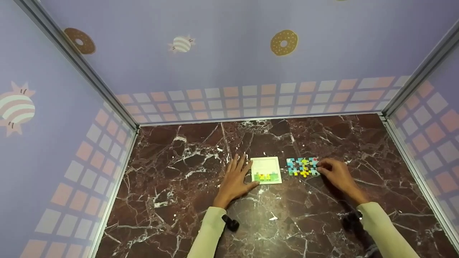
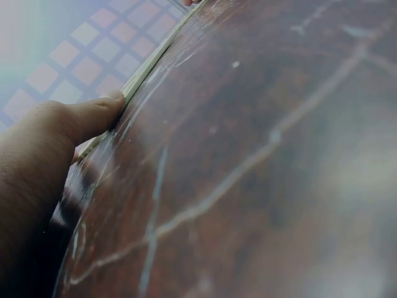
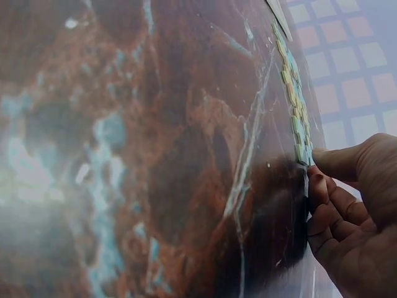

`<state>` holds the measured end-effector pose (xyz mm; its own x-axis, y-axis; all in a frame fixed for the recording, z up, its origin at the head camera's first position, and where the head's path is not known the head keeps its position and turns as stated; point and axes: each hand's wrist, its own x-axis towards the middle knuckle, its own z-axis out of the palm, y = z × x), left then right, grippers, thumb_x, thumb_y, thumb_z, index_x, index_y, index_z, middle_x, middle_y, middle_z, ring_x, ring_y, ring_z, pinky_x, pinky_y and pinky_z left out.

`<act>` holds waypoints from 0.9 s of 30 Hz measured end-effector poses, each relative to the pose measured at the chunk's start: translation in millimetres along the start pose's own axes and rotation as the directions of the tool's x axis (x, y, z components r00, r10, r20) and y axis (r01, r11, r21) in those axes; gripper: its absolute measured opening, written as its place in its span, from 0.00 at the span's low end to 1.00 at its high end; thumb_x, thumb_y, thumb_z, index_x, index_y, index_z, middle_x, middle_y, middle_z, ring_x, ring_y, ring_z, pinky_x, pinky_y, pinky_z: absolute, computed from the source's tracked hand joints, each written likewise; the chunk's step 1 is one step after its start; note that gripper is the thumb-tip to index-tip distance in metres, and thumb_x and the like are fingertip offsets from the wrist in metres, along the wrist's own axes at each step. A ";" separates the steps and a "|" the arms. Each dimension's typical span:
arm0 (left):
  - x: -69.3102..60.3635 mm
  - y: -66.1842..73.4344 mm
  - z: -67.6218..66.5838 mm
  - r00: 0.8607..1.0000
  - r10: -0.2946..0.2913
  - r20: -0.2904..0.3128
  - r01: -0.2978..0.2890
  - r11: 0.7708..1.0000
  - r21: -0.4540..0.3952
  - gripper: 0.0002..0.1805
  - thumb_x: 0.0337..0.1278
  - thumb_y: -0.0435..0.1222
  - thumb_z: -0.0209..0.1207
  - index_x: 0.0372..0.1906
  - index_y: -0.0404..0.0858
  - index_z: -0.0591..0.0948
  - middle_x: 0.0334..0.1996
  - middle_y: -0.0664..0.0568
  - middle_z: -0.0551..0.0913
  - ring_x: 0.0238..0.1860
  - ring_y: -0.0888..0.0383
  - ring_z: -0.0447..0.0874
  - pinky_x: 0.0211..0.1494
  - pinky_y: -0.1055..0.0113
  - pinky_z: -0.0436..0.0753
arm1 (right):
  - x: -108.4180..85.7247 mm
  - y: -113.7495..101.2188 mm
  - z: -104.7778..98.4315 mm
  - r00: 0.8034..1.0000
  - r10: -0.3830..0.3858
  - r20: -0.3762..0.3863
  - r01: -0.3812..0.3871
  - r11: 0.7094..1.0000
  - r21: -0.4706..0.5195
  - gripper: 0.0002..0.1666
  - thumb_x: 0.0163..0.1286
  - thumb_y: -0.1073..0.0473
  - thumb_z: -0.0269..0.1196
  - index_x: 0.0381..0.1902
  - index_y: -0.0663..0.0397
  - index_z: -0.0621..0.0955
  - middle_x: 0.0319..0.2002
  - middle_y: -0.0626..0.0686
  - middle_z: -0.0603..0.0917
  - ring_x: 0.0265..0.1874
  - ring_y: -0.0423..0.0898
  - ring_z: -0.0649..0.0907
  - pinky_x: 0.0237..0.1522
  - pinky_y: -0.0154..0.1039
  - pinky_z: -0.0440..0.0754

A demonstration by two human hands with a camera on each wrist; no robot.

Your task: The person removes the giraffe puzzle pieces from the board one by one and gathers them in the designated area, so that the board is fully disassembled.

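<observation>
A square pale board (image 1: 266, 165), with a green and yellow picture strip along its lower edge, lies flat on the marble-patterned table. My left hand (image 1: 233, 182) rests at its left side, fingers spread and straight, thumb by the lower left corner; in the left wrist view the thumb of that hand (image 2: 46, 139) touches the board's edge (image 2: 151, 63). Right of the board lies a block of joined blue and yellow puzzle pieces (image 1: 301, 167). At its right end my right hand (image 1: 339, 175) pinches an edge piece; the right wrist view shows this hand (image 3: 360, 217) curled against the joined pieces (image 3: 295, 102).
The dark red table (image 1: 193, 200) has white veins and small pale specks. Patterned purple walls (image 1: 229, 64) enclose it at the back and both sides, with metal strips (image 1: 389, 125) along their lower edges.
</observation>
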<state>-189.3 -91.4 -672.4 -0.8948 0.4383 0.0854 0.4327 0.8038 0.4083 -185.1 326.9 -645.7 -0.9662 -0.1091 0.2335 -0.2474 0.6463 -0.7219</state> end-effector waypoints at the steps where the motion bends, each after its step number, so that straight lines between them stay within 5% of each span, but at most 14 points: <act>1: 0.2 0.1 -0.1 1.000 0.000 0.002 0.000 1.000 0.001 0.52 0.71 0.72 0.57 0.89 0.49 0.63 0.91 0.46 0.49 0.91 0.40 0.35 0.91 0.42 0.42 | -0.1 -1.0 0.2 1.000 0.004 0.002 -0.004 1.000 0.001 0.06 0.69 0.73 0.75 0.43 0.64 0.91 0.38 0.58 0.93 0.36 0.45 0.88 0.41 0.27 0.80; 10: 0.9 -0.5 -0.1 1.000 0.017 -0.011 -0.017 1.000 0.009 0.52 0.71 0.70 0.60 0.89 0.47 0.64 0.91 0.44 0.50 0.90 0.37 0.38 0.91 0.42 0.44 | 0.1 -19.6 11.8 0.997 -0.064 0.032 0.063 0.998 0.026 0.06 0.71 0.74 0.74 0.44 0.65 0.91 0.42 0.58 0.93 0.40 0.55 0.90 0.42 0.29 0.84; 19: -0.4 -1.8 -1.9 1.000 0.013 -0.015 -0.014 0.999 -0.044 0.54 0.69 0.70 0.62 0.89 0.47 0.63 0.90 0.47 0.53 0.91 0.39 0.38 0.91 0.41 0.44 | 2.8 -41.4 38.1 0.985 -0.143 0.096 0.137 0.988 0.065 0.08 0.69 0.74 0.75 0.45 0.66 0.91 0.41 0.58 0.92 0.36 0.48 0.88 0.39 0.36 0.86; 27: -4.7 -3.0 -3.2 0.995 0.041 -0.094 -0.054 0.988 -0.142 0.52 0.66 0.64 0.70 0.86 0.44 0.68 0.86 0.42 0.63 0.89 0.38 0.48 0.90 0.37 0.48 | 4.0 -58.5 59.5 0.966 -0.205 0.156 0.190 0.976 0.107 0.06 0.68 0.74 0.75 0.42 0.64 0.90 0.40 0.56 0.91 0.37 0.47 0.87 0.41 0.39 0.87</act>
<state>-186.7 -97.2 -671.1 -0.8828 0.4311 0.1868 0.4603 0.7138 0.5278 -178.8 243.6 -641.3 -0.8941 -0.3558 0.2722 -0.4328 0.5295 -0.7296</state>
